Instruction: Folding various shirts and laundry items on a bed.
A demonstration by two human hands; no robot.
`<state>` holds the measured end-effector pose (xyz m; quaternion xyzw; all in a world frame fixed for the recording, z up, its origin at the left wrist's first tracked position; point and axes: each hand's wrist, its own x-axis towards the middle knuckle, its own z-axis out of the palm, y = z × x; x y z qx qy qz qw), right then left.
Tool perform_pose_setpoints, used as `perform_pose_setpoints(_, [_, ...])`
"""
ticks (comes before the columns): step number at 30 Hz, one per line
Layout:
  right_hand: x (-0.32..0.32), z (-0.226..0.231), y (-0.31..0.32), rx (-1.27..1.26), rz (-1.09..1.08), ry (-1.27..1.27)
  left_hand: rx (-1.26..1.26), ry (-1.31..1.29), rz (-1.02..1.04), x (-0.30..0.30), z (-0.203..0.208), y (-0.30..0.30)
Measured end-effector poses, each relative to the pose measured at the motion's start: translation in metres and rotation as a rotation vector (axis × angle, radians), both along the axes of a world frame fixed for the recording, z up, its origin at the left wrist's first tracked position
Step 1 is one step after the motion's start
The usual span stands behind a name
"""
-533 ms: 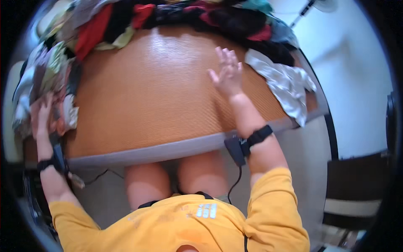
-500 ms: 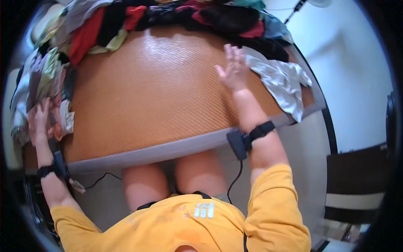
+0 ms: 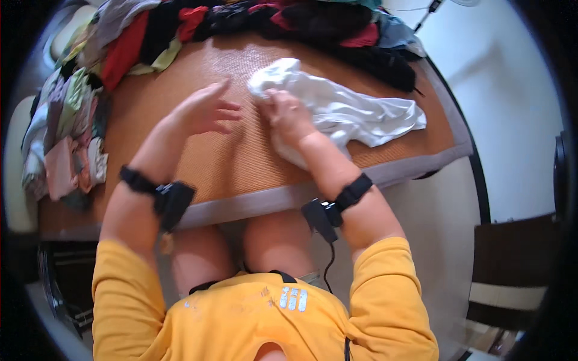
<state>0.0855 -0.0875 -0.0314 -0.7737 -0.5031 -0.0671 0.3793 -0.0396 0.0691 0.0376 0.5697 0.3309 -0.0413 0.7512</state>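
A crumpled white garment [image 3: 349,111] lies spread over the right half of the woven mat; its exact kind is hard to tell. My right hand [image 3: 288,115] is closed on its left part, with the fingers bent into the cloth. My left hand [image 3: 208,111] hovers over the mat just left of the garment, its fingers apart and nothing in them. To the far left lies a stack of folded clothes [image 3: 67,135] in pink, green, grey and white.
An orange-brown woven mat [image 3: 223,162] with a grey border covers the bed in front of me. Along its far edge runs a heap of loose clothes [image 3: 325,27] in black, red and other colours. A dark piece of furniture [image 3: 512,259] stands at the right.
My right hand has drawn the white garment leftward from the right edge, spreading it across the mat. My left hand has left the folded stack and come to the middle.
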Motion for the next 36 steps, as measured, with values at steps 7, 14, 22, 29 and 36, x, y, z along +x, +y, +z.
perform_pose_setpoints(7, [-0.035,0.028,0.018,-0.001,0.489,0.199,0.164,-0.194,0.216,-0.008,-0.053,0.060])
perform_pose_setpoints(14, [0.039,0.017,-0.045,-0.194,0.077,0.043,1.000,0.171,0.249,-0.083,-0.040,0.095])
perform_pose_setpoints(22, [0.040,0.018,-0.019,0.144,0.062,0.634,1.682,-0.062,-0.150,-0.034,-0.017,0.013])
perform_pose_setpoints(29, [0.060,0.042,-0.014,0.557,-0.085,0.976,0.891,-0.129,0.053,-0.031,-0.030,0.076])
perform_pose_setpoints(36, [0.079,0.104,-0.026,0.548,0.169,1.029,0.976,-0.300,-0.423,-0.077,0.088,0.081])
